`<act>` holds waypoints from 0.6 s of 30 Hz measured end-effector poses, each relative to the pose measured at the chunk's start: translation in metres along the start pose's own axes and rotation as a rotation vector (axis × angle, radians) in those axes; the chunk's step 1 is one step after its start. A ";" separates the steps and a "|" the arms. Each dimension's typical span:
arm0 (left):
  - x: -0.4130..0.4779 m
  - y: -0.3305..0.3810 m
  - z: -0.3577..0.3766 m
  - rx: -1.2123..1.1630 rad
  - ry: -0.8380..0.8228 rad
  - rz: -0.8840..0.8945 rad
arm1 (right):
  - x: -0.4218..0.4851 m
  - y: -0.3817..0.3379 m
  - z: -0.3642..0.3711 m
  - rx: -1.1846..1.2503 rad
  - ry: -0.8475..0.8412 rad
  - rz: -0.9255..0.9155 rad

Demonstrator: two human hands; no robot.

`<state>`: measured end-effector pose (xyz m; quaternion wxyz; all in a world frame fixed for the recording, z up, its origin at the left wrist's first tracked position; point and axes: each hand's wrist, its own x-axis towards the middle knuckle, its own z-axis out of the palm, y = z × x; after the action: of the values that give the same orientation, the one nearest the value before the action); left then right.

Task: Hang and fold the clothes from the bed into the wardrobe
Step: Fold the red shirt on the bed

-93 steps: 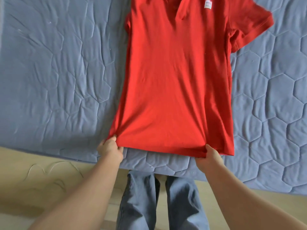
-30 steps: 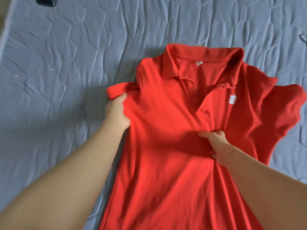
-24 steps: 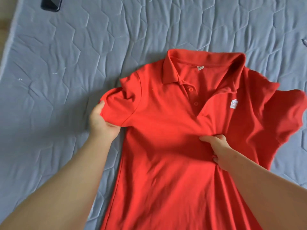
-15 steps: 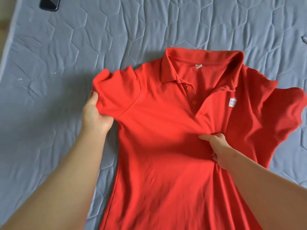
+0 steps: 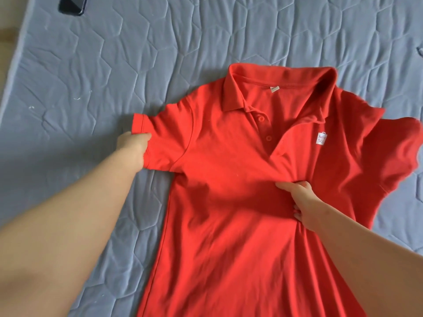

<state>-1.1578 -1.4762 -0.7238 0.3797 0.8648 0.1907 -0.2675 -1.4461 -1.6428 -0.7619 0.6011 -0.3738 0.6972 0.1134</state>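
Blue-grey quilted bedspread [image 5: 103, 65] with hexagon stitching, wrinkled, filling nearly the whole view; sliver of pale floor [image 5: 6, 17] at upper left corner. Red polo shirt [image 5: 229, 225] lying face up on bedspread, right of centre, collar end away from camera, hem end running off bottom edge. Shirt body mostly flat on left side, rucked and folded on right side. Two bare forearms coming in from bottom corners. Left-side sleeve [image 5: 167, 143] drawn out flat sideways, cuff toward left hand. Right-side sleeve [image 5: 398, 156] crumpled, reaching right edge of view. Left hand [image 5: 134, 148] at cuff of flat sleeve, fingers curled and pinching cuff edge, fingertips hidden by cloth. Right hand [image 5: 302, 200] on chest of shirt below placket, fingers curled into a bunch of red fabric, thumb laid along the fold, creases radiating from the grip. Collar [image 5: 233, 92] spread open, far right corner standing up a little. Dark phone [image 5: 73, 5] on bedspread at top left, cut off by top edge, well apart from shirt. White logo patch [image 5: 321, 138] on chest just right of placket, lettering partly cut by a fold, not fully readable. Two red buttons [image 5: 261, 118] on open placket. Small white neck tag [image 5: 274, 88] inside collar.
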 end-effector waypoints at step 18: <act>-0.148 -0.043 0.130 0.986 -0.097 0.845 | -0.023 0.023 -0.047 0.128 0.247 -0.412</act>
<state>-1.3383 -1.5666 -0.7315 0.0188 0.9250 -0.3285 -0.1902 -1.4967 -1.6468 -0.7352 0.5441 -0.4803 0.6803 -0.1025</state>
